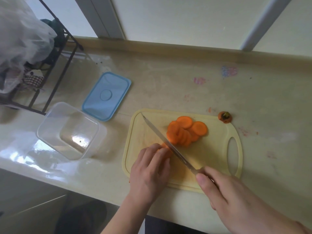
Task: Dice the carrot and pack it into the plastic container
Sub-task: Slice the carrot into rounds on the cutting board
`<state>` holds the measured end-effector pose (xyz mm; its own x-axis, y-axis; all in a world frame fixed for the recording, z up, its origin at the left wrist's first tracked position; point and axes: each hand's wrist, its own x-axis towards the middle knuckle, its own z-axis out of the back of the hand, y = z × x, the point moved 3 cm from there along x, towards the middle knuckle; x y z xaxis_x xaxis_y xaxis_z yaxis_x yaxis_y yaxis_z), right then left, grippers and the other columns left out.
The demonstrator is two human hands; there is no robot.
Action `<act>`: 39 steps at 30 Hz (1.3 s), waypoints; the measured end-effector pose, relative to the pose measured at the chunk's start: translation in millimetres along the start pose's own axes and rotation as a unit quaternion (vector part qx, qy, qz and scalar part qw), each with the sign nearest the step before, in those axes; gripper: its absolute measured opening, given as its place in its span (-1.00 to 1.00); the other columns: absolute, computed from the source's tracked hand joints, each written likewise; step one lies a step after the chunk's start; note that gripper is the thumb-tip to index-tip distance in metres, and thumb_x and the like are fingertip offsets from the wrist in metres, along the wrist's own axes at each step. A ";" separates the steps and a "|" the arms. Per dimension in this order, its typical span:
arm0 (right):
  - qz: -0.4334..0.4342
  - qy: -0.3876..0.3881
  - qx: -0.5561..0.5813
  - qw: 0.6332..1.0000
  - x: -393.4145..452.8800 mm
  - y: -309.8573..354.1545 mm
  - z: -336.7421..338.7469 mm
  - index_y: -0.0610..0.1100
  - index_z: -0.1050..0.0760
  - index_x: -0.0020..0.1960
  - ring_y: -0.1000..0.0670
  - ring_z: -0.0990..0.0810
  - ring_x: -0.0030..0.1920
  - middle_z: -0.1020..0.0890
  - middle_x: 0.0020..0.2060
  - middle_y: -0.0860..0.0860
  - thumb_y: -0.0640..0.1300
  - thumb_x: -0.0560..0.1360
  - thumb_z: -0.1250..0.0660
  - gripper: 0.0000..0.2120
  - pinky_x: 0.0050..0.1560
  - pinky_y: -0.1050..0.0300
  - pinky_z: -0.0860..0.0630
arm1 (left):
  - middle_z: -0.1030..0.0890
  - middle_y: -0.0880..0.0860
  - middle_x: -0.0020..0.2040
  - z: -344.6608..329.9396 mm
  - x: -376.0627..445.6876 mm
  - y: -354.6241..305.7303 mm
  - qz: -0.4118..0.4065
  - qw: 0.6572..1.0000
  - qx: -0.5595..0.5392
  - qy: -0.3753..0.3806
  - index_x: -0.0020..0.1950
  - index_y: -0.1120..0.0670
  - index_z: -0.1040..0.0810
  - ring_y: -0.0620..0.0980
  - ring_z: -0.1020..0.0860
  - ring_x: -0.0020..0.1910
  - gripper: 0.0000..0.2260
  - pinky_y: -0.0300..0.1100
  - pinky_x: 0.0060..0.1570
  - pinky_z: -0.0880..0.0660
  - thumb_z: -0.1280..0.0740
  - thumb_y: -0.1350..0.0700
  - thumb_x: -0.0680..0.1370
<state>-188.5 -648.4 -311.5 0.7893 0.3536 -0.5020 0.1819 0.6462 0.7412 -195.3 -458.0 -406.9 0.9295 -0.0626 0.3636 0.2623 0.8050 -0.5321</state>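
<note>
- clear rectangular plastic container sits open on the beige countertop, left of the board; nothing inside, only glare on its bottom
- blue rectangular plastic lid lies flat just behind the container, apart from it
- pale yellow plastic cutting board with oval handle hole on its right end lies on the countertop near the front edge
- heap of orange carrot rounds overlapping mid-board, right of the blade
- uncut carrot piece mostly hidden under the left hand; fingers curled down over it, pinning it to the board
- right hand wraps the handle of the long steel knife, thumb along the top; blade runs diagonally, edge against the carrot piece
- carrot top stub on the countertop just past the board's far right corner
- black wire rack with plastic bags at far left
</note>
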 end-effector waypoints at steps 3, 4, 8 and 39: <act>0.000 0.008 -0.016 1.000 -4.0 -2.4 -1.3 0.12 -0.40 -0.04 0.12 -0.51 -0.31 -0.54 -0.34 0.20 0.37 0.42 0.11 -0.54 -0.32 0.30 -0.34 | -0.66 0.07 0.10 -0.1 1.7 0.4 0.003 1.000 -0.001 -0.002 0.10 0.18 -0.71 0.09 -0.63 -0.01 -0.80 -0.11 0.01 -0.58 -0.50 0.26 0.48; 0.004 0.008 -0.019 1.000 -4.8 -3.7 -1.8 0.12 -0.39 -0.04 0.11 -0.51 -0.30 -0.54 -0.32 0.20 0.41 0.42 0.14 -0.51 -0.32 0.30 -0.34 | -0.66 0.07 0.11 -0.5 1.4 0.3 0.002 1.000 -0.002 -0.001 0.10 0.18 -0.70 0.09 -0.63 -0.02 -0.80 -0.09 0.00 -0.58 -0.50 0.26 0.48; 0.002 0.013 -0.038 0.999 -2.3 -8.5 -8.6 0.16 -0.30 -0.05 0.11 -0.52 -0.26 -0.54 -0.26 0.23 0.43 0.41 0.22 -0.52 -0.27 0.25 -0.37 | -0.67 0.07 0.12 -2.8 -0.6 0.3 -0.005 1.000 -0.003 0.000 0.10 0.19 -0.70 0.12 -0.63 -0.02 -0.79 -0.08 0.01 -0.57 -0.51 0.28 0.48; 0.014 0.000 -0.048 0.999 1.3 -0.4 -16.2 0.09 -0.30 -0.09 0.11 -0.50 -0.29 -0.53 -0.26 0.28 0.35 0.44 0.17 -0.58 -0.26 0.17 -0.38 | -0.67 0.05 0.14 1.9 -2.7 -2.4 0.004 0.999 -0.026 -0.032 0.08 0.20 -0.69 0.09 -0.62 -0.05 -0.80 -0.09 0.01 -0.56 -0.52 0.32 0.47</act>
<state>-197.1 -637.3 -319.6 0.7933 0.3731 -0.4811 0.1019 0.6978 0.7091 -198.9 -458.6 -405.2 0.9134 -0.0171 0.4068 0.2700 0.7733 -0.5737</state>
